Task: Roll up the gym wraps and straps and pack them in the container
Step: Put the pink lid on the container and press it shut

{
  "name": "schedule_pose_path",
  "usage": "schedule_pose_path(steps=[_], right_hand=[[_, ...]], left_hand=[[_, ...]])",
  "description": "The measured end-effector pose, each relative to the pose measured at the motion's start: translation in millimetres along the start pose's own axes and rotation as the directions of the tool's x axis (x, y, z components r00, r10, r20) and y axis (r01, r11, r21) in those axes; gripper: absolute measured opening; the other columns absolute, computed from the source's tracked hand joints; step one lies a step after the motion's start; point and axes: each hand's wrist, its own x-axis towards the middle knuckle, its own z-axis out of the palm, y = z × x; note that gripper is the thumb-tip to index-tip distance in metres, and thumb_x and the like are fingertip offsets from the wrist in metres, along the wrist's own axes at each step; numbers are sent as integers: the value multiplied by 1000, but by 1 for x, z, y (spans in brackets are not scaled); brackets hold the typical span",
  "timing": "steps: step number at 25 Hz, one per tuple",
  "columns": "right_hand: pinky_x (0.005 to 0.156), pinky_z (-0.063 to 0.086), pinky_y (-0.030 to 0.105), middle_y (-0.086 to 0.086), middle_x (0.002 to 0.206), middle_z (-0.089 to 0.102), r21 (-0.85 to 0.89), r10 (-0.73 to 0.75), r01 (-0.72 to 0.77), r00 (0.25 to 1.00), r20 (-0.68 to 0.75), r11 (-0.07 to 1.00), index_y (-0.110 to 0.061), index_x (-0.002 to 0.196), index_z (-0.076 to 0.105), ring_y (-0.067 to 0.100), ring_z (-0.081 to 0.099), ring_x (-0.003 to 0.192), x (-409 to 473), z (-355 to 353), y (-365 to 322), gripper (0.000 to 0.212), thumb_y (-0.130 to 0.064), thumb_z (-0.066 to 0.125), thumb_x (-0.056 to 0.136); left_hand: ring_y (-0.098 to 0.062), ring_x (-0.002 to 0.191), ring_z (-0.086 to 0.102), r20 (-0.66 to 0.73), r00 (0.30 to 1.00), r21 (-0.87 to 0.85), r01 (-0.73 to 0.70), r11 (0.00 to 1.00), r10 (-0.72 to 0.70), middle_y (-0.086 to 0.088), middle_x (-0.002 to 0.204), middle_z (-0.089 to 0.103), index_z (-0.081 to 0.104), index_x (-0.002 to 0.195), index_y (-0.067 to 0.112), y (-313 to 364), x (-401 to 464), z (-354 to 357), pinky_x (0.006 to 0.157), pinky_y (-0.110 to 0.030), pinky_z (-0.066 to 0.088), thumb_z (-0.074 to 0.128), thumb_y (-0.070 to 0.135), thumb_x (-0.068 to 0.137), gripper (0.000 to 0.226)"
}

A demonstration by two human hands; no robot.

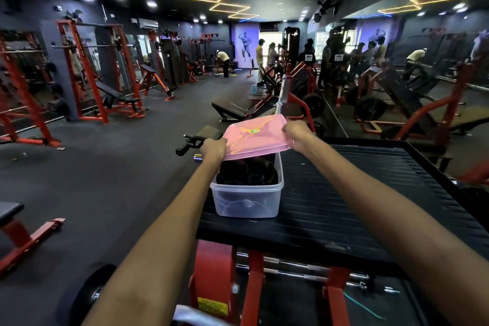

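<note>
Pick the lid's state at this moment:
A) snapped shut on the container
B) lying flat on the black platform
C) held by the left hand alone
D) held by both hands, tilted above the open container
D: the left hand and right hand each grip an edge of the pink lid, tilted over the open container of dark rolled straps.

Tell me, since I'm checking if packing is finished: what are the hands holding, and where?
Both hold the pink lid above the container: left hand at its left edge, right hand at its right edge.

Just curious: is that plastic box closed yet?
Not yet. Both hands hold the pink lid tilted above the clear container; dark rolled straps show underneath.
</note>
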Motion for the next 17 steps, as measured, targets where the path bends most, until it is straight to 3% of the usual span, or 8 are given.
schedule_pose_path(steps=[1, 4, 7, 13, 17], right_hand=[[69, 49, 24, 19, 114, 62, -85, -7, 7, 1000, -2, 996, 11, 121, 52, 27, 61, 85, -3, 5, 11, 32, 0, 43, 92], [69, 48, 19, 22, 128, 54, -293, -28, 16, 999, -36, 956, 9, 124, 51, 35, 61, 96, -21, 22, 40, 36, -9, 40, 95], [95, 41, 35, 20, 140, 36, -376, -18, -25, 994, -109, 926, 3, 127, 48, 37, 46, 119, -25, 36, 60, 36, -11, 38, 96], [92, 43, 39, 22, 138, 39, -565, -27, -5, 999, -47, 825, -3, 127, 50, 39, 49, 118, -22, 25, 69, 37, -10, 37, 93], [96, 42, 41, 23, 137, 45, -581, -9, -29, 998, -61, 813, 0, 129, 48, 40, 49, 122, -21, 20, 76, 43, -22, 34, 95]], left_hand=[[-36, 119, 52, -47, 999, 85, 10, 996, -6, -21, 128, 57, 59, 120, -4, -4, 2, -5, 96, -35, 41, 56, 28, 89, 45], [-37, 123, 47, -21, 1000, 249, 20, 968, -16, -19, 128, 58, 61, 119, 5, -18, 1, -9, 100, -38, 39, 55, 28, 87, 40], [-36, 128, 40, -16, 998, 331, 59, 942, -57, -17, 133, 52, 55, 125, 9, -38, -3, -2, 105, -41, 32, 48, 27, 89, 41], [-41, 128, 37, 22, 1000, 418, -12, 909, 3, -24, 139, 39, 37, 137, 5, -48, -17, 4, 104, -41, 33, 38, 29, 94, 49], [-40, 128, 39, -20, 998, 455, 59, 888, -56, -24, 141, 37, 33, 138, 1, -49, -24, 5, 104, -42, 34, 29, 34, 96, 53]])
